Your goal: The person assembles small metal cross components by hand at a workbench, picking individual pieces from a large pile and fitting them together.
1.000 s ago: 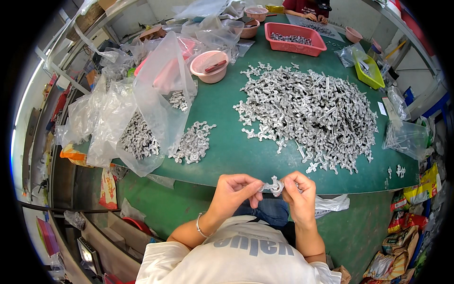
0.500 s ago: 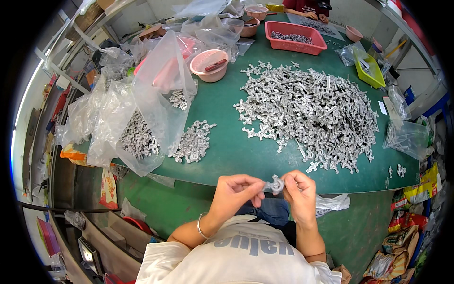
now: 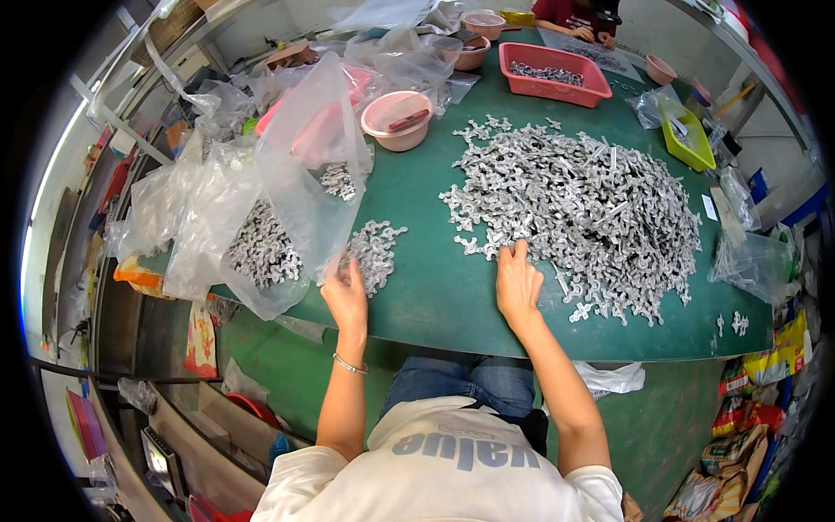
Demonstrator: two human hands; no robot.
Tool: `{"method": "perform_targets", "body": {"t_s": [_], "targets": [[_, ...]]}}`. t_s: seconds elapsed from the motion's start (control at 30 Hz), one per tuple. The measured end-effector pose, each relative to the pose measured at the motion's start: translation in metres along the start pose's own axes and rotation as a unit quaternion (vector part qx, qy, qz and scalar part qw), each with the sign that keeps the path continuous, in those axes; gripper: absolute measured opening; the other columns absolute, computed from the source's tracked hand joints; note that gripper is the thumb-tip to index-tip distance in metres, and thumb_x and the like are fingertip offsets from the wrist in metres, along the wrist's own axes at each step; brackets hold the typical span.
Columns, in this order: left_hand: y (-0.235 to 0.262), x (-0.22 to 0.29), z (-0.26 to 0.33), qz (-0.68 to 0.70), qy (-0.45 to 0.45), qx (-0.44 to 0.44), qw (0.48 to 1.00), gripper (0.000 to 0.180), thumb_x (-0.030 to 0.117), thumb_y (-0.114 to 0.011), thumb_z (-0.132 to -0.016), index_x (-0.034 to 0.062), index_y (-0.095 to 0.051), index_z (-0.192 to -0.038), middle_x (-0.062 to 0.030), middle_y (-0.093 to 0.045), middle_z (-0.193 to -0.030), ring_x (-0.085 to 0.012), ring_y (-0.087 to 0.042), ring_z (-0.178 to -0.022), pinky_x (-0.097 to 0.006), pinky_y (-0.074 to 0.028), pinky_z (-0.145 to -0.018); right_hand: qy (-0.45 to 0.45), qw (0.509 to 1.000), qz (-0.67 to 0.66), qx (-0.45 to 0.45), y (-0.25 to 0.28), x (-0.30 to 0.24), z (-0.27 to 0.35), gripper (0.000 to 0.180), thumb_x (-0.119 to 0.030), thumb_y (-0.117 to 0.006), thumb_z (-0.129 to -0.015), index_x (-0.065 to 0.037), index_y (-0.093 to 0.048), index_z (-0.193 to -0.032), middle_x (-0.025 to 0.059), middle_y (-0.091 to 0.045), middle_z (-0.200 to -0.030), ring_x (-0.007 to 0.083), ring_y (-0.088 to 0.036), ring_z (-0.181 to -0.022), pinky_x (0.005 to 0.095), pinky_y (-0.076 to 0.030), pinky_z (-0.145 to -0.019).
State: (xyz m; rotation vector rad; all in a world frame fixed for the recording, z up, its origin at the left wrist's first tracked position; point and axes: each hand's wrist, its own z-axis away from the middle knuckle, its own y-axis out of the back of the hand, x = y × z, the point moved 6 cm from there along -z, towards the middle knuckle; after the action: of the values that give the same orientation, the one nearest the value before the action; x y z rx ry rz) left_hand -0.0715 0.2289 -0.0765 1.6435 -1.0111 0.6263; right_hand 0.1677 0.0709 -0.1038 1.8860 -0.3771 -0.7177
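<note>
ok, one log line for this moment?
left hand: at small metal-parts pile | right hand: at edge of large metal-parts pile | grips: unclear

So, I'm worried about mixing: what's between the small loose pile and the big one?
The head view shows bare green table between the small pile and big pile.

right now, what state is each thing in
Large metal-piece pile, loosely heaped
Small metal-piece pile, loosely heaped
Left hand, fingers bent at small pile, grip unclear
Right hand, fingers bent at large pile, grip unclear
Translucent plastic bag, raised, creased
Red rectangular basket, upright, part-filled
Round pink bowl, upright, holding slim red object
</note>
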Motion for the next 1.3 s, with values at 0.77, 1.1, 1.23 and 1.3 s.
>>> {"method": "perform_targets", "body": {"t_s": [0.77,1.1,1.23,1.3], "targets": [[-0.047,0.129,0.121,0.306,-0.018,-0.467,0.829,0.038,-0.007,-0.063,-0.073,-0.0015,-0.053,-0.11,-0.0066,-0.053,-0.096,-0.012,-0.054,-0.082,-0.023,-0.051,-0.071,-0.145,0.824,-0.548,0.019,0.098,-0.003,0.067,0.009,-0.005,-0.059,-0.081,0.004,-0.06,-0.082,0.0046,-0.061,-0.069,0.0061,-0.053,-0.064,0.0201,-0.041,-0.058],[-0.03,0.142,0.118,0.462,0.097,-0.499,0.727,0.035,-0.007,-0.058,-0.078,-0.0087,-0.049,-0.112,-0.0117,-0.059,-0.089,-0.0146,-0.058,-0.076,-0.023,-0.05,-0.064,-0.124,0.786,-0.606,-0.013,0.125,-0.011,0.081,0.011,-0.002,-0.063,-0.077,0.002,-0.063,-0.087,0.0035,-0.062,-0.072,0.0062,-0.054,-0.065,0.0189,-0.04,-0.058],[-0.027,0.146,0.118,0.464,0.094,-0.498,0.727,0.035,-0.008,-0.058,-0.077,-0.0088,-0.049,-0.111,-0.0126,-0.059,-0.09,-0.0151,-0.059,-0.074,-0.024,-0.05,-0.064,-0.116,0.814,-0.568,-0.049,0.134,-0.011,0.085,0.013,0.0,-0.063,-0.075,0.001,-0.064,-0.089,0.0035,-0.062,-0.074,0.0058,-0.053,-0.065,0.0186,-0.039,-0.056],[-0.025,0.148,0.118,0.47,0.1,-0.493,0.725,0.033,-0.008,-0.058,-0.077,-0.0088,-0.051,-0.11,-0.0131,-0.059,-0.091,-0.0156,-0.059,-0.074,-0.024,-0.05,-0.065,-0.101,0.822,-0.56,-0.03,0.141,-0.014,0.085,0.014,0.002,-0.063,-0.074,0.0,-0.064,-0.088,0.0046,-0.063,-0.073,0.0062,-0.053,-0.063,0.0187,-0.04,-0.055]]}}
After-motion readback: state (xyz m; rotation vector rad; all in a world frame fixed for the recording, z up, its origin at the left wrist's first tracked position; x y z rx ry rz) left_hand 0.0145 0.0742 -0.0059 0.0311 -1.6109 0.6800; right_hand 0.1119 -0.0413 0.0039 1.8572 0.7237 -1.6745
